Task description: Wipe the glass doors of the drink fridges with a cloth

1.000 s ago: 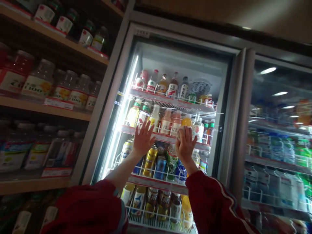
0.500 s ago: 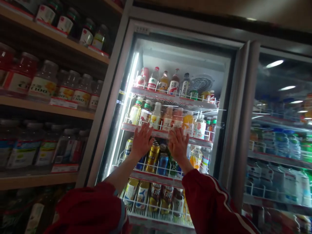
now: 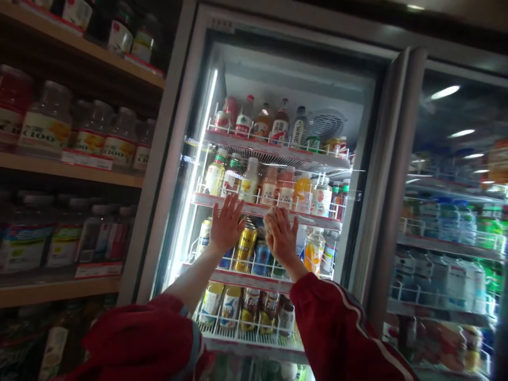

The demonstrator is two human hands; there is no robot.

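Observation:
My left hand (image 3: 226,225) lies flat and open on the glass door (image 3: 286,79) of a lit drinks fridge, fingers spread upward. Close beside it, my right hand (image 3: 281,237) also rests on the glass with its fingers stretched out. A pale patch shows under its fingertips, and I cannot make out what it is. Behind the glass, level with both hands, a wire shelf carries juice bottles (image 3: 250,182), and below it stand cans (image 3: 245,246). Both arms wear red sleeves (image 3: 337,328).
Wooden shelves (image 3: 71,174) on the left carry rows of jars (image 3: 47,121) and bottles. A second glass-door fridge (image 3: 448,227) with bottled drinks stands to the right, and a grey door post (image 3: 392,174) separates the two.
My right hand has slid left across the glass, toward my left hand. The left hand has stayed about where it was. The view has tilted slightly.

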